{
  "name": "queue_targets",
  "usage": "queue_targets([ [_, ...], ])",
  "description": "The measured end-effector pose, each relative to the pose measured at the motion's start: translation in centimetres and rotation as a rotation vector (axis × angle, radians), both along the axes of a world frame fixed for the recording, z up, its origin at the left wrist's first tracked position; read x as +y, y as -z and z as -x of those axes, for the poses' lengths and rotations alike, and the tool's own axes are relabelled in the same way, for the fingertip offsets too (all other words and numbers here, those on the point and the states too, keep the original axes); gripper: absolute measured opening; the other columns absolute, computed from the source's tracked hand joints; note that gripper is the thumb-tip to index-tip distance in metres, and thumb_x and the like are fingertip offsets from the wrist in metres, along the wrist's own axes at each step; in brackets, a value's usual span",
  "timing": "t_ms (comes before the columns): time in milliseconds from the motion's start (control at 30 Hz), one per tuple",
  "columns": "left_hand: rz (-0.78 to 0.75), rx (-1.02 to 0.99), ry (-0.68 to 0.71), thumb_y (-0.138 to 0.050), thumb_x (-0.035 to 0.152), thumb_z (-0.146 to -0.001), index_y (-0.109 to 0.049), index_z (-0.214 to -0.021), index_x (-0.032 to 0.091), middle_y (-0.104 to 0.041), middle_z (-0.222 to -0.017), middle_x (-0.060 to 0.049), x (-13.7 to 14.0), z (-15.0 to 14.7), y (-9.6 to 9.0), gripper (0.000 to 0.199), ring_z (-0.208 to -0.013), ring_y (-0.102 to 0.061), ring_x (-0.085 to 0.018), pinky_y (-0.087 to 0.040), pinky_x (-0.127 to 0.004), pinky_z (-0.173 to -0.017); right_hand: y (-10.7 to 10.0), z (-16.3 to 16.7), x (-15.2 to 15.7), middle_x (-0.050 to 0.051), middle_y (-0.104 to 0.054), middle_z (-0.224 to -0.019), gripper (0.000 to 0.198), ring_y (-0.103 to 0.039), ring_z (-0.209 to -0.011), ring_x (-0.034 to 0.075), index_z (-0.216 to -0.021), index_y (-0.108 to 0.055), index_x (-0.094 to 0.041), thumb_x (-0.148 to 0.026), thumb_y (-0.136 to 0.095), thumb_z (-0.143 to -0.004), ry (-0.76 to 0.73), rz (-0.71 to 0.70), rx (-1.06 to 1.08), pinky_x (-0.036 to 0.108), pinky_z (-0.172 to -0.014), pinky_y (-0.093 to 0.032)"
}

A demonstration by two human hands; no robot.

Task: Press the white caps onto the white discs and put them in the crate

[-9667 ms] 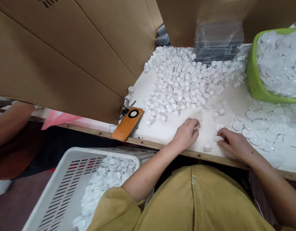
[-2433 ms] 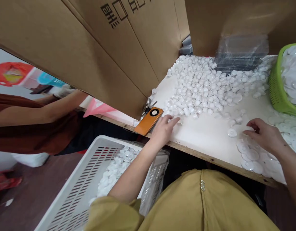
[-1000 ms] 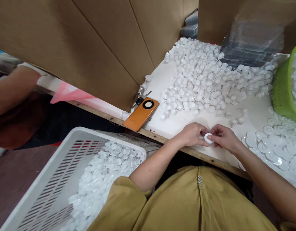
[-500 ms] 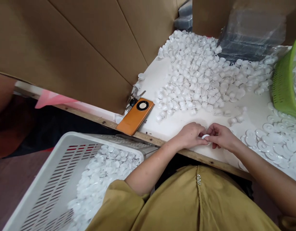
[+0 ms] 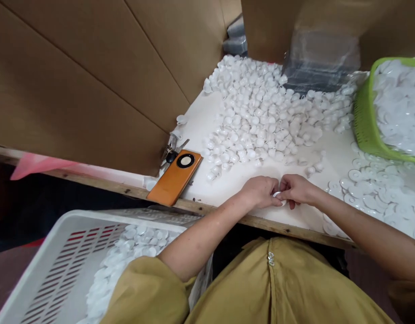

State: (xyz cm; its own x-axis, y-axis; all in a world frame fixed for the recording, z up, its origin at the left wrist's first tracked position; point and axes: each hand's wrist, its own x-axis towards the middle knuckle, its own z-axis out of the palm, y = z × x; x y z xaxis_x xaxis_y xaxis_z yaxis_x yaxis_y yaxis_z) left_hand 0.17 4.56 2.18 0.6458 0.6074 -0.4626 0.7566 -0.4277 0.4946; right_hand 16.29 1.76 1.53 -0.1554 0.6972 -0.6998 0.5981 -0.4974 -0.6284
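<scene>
Close to the front edge of the table, my left hand (image 5: pixel 261 191) and my right hand (image 5: pixel 297 189) meet fingertip to fingertip. Both are closed in a pinch around a small white disc-like piece (image 5: pixel 277 195), which the fingers partly cover. It could be a saucer like those on the right, though its exact shape is hidden. Beyond my hands spreads a heap of tiny white toy teacups (image 5: pixel 258 112). Flat white toy saucers (image 5: pixel 369 189) lie scattered to the right of my right hand.
An orange phone (image 5: pixel 170 180) lies by the table's wooden edge (image 5: pixel 207 208), with keys (image 5: pixel 170 153) behind it. Cardboard (image 5: pixel 92 81) walls the left side. A green basket (image 5: pixel 366 117) holds wrapped white pieces. Below, a white crate (image 5: pixel 72 252) contains many small white pieces.
The view has turned to the right, so the table's contents sit further left and more of the green basket shows. My hands keep their pinch on the small white piece.
</scene>
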Motion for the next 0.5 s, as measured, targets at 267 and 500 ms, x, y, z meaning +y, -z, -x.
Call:
queue_targets([
  [267, -0.040, -0.341, -0.224, -0.063, 0.028, -0.076, -0.058, -0.073, 0.018, -0.060, -0.070, 0.002, -3.3, 2.6, 1.2, 0.012, -0.069, -0.055, -0.014, -0.038, -0.023, -0.063, 0.3, -2.9, -4.2, -0.002, -0.063, -0.071, 0.022, -0.058, -0.050, 0.011, -0.081, -0.056, -0.021, -0.043, -0.061, -0.080, 0.112, -0.433, 0.058, 0.025, -0.050, -0.045],
  [500, -0.095, -0.474, -0.597, -0.055, 0.037, -0.082, -0.057, -0.078, 0.017, -0.052, -0.068, 0.003, -4.4, 9.8, -0.6, 0.020, -0.063, -0.047, -0.011, -0.040, -0.023, -0.061, -1.0, -13.4, -5.1, 0.007, -0.063, -0.085, 0.011, -0.058, -0.075, 0.025, -0.080, -0.058, -0.026, -0.037, -0.055, -0.082, 0.181, -0.685, -0.657, 0.041, -0.070, -0.044],
])
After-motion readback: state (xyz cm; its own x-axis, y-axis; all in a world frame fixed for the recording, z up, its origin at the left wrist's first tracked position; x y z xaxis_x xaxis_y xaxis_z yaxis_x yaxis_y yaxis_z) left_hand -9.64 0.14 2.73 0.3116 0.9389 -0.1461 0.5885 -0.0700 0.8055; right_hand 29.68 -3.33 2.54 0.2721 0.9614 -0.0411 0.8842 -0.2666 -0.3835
